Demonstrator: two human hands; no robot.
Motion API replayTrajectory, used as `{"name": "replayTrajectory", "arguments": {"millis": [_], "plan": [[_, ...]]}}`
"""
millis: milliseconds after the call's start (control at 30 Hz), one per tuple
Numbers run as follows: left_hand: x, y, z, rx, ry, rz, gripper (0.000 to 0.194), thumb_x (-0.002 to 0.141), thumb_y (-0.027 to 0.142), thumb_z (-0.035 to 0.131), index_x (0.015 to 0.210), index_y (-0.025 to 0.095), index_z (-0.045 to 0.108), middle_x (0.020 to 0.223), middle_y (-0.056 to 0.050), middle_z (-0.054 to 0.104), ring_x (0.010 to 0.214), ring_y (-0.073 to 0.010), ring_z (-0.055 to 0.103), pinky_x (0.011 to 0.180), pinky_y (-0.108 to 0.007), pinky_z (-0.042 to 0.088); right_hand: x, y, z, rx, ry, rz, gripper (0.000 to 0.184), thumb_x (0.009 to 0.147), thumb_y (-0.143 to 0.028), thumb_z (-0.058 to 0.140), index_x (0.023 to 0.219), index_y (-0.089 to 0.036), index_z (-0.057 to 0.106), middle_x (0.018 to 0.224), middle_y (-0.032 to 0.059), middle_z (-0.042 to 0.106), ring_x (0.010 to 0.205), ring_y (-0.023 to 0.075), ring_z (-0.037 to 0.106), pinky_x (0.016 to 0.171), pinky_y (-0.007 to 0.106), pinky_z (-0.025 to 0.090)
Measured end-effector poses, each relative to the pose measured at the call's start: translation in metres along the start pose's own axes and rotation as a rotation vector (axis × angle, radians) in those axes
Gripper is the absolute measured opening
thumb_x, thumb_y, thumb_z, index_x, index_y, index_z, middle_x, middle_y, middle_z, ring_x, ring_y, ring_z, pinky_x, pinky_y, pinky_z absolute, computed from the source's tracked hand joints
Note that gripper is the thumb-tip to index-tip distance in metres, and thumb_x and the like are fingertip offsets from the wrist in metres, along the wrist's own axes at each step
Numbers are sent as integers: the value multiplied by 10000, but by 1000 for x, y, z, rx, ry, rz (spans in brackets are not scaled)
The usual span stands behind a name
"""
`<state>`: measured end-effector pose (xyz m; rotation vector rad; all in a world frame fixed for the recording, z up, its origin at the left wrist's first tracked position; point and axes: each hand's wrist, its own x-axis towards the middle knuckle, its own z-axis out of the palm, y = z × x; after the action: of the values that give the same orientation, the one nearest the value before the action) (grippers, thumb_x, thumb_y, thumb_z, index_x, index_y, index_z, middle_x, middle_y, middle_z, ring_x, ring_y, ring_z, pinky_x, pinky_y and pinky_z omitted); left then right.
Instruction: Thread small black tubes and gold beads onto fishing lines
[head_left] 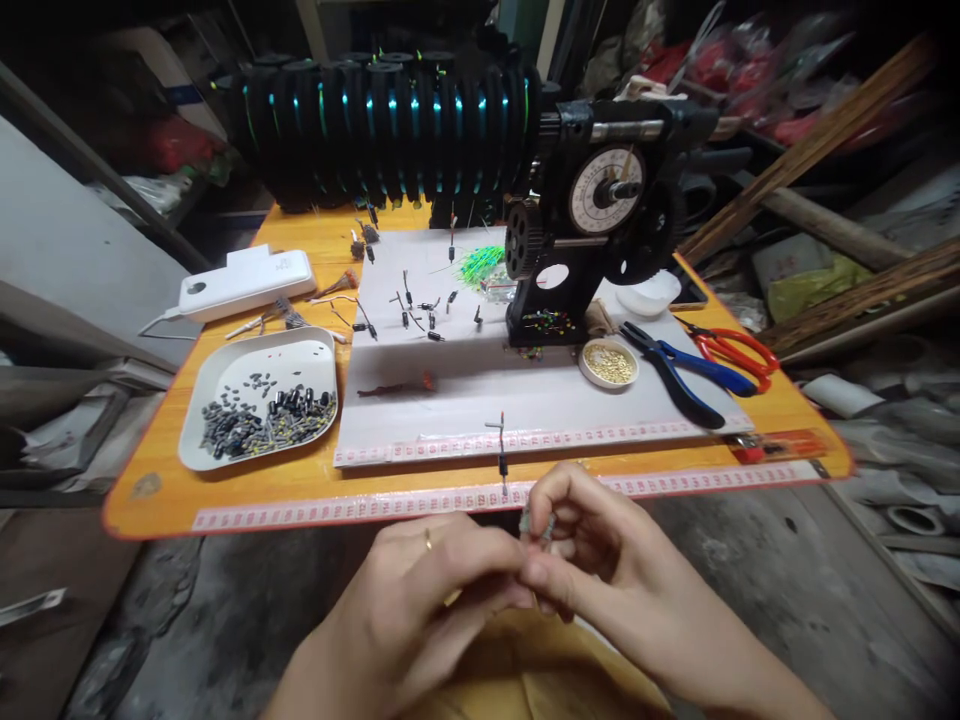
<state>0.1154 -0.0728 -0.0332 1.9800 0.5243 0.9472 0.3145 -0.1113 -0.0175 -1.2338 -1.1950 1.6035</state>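
My left hand [442,575], with a gold ring on one finger, is closed in a pinch in front of the table's near edge. My right hand [607,560] meets it at the fingertips, its thumb and fingers bent together. A small grey-green piece [536,524] shows among the right fingers; its kind is too blurred to tell. Whatever the left fingertips pinch is hidden. Just beyond the hands, a small black cylinder on a thin stem [503,464] lies across the front edge of the white board [450,415].
A white tray [335,400] of small grey and black parts sits left. Behind stands a black winding machine [600,200] with spools and a dial. Right are a dish [585,378] of gold beads, blue pliers [679,375] and red-handled pliers [739,350]. Measuring tape [300,513] lines the table edge.
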Motion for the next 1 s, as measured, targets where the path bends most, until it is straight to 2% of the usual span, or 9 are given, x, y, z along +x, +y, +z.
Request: {"name": "replayTrajectory", "arguments": {"millis": [67, 133, 267, 400, 600, 733, 833, 933, 1000], "plan": [[8, 2, -5, 57, -142, 109, 480, 844, -33, 588, 1232, 249, 574, 735, -25, 707, 641, -174, 669, 621, -269, 533, 1, -1, -3, 51, -68, 30, 181, 932, -286, 686, 907, -208, 526, 782, -45, 544, 665, 67, 534, 574, 162, 430], [11, 2, -5, 0, -158, 102, 502, 827, -51, 527, 1220, 256, 585, 710, -21, 668, 626, -175, 631, 608, -278, 505, 2, -2, -4, 69, -89, 31, 180, 936, -306, 683, 926, -211, 530, 786, -45, 558, 660, 65, 550, 581, 161, 447], [5, -6, 8, -248, 96, -28, 477, 894, -44, 472, 1171, 325, 594, 817, -15, 652, 698, -157, 622, 648, -268, 526, -5, 0, -1, -209, 70, -133, 46, 994, -278, 577, 1022, -243, 565, 916, 1, 645, 787, 112, 654, 688, 212, 542], [-2, -13, 22, -332, 349, -61, 403, 915, -14, 537, 1145, 316, 569, 771, 23, 577, 677, -133, 578, 644, -258, 527, -13, 3, 6, -663, 251, -464, 221, 926, -132, 617, 1084, -267, 543, 941, 20, 705, 809, 151, 710, 671, 220, 563], [4, -10, 24, -328, 439, -14, 393, 924, -41, 508, 1136, 288, 546, 723, 41, 539, 695, -123, 563, 662, -235, 519, -10, 2, 10, -852, 343, -685, 312, 866, 2, 564, 1030, -249, 481, 819, 26, 702, 667, 152, 678, 607, 249, 550], [6, -12, 22, -289, 393, -20, 510, 925, -42, 454, 1284, 320, 460, 1011, -26, 600, 802, -125, 587, 710, -251, 523, -11, -5, 7, -707, 328, -603, 284, 862, -22, 585, 978, -264, 493, 812, -7, 661, 683, 126, 664, 622, 221, 542], [10, -17, 22, -134, 213, 65, 704, 880, -52, 487, 1439, 349, 339, 1374, -130, 532, 1015, -191, 635, 789, -327, 553, -13, -12, -1, -509, 255, -462, 236, 900, -69, 595, 967, -280, 510, 863, -18, 638, 764, 124, 674, 678, 210, 564], [22, -21, 19, 59, 67, 148, 794, 877, -23, 574, 1526, 304, 255, 1249, -158, 680, 1067, -250, 685, 856, -392, 561, -11, -20, -10, -428, 204, -391, 199, 924, -102, 595, 961, -282, 519, 877, -22, 612, 776, 118, 653, 692, 205, 560], [32, -21, 13, 182, 63, 231, 740, 889, 13, 618, 1516, 250, 304, 1069, -115, 765, 897, -214, 731, 795, -344, 567, -6, -26, -15, -429, 198, -366, 181, 923, -109, 602, 945, -272, 527, 856, -25, 583, 762, 110, 629, 690, 194, 550]]}}
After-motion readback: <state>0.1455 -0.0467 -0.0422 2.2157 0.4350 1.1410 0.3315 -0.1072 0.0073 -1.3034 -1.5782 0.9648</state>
